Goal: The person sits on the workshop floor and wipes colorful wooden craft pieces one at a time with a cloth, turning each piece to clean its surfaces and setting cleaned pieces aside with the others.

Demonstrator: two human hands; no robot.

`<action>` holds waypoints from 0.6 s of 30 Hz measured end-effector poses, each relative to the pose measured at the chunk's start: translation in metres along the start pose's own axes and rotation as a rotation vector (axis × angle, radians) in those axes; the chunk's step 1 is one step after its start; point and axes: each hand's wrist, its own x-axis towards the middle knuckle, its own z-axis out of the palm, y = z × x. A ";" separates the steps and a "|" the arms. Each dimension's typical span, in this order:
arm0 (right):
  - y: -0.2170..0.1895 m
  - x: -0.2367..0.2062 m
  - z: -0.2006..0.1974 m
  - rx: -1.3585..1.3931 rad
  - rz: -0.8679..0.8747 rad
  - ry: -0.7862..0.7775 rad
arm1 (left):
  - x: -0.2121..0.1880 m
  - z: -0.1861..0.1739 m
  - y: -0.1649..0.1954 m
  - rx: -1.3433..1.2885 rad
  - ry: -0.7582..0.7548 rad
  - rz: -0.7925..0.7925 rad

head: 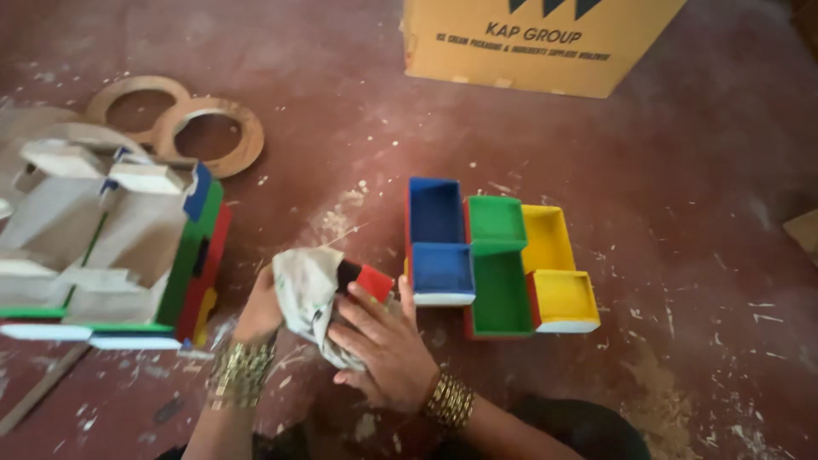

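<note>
My left hand grips a crumpled whitish cloth low in the middle of the head view. The cloth is wrapped over a small red box-shaped piece. My right hand holds that red piece from below, fingers spread over cloth and piece. Gold bangles circle both wrists. Just right of my hands, a painted wooden organizer lies on the floor, with blue, green and yellow compartments.
A stack of unpainted and painted wooden pieces lies at the left. Two wooden rings rest behind it. A yellow cardboard box stands at the top. The reddish floor is speckled with paint.
</note>
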 end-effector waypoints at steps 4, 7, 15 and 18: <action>0.028 0.006 0.003 -0.069 0.080 0.165 | -0.016 0.021 0.010 0.076 0.059 0.075; 0.064 0.006 0.016 0.157 0.255 0.179 | -0.026 0.038 0.011 0.202 0.180 0.020; 0.091 0.012 -0.014 0.350 0.572 0.490 | -0.021 0.044 0.031 0.064 0.120 -0.150; 0.064 0.013 -0.023 0.226 0.263 0.463 | -0.032 0.062 0.041 -0.020 0.062 -0.166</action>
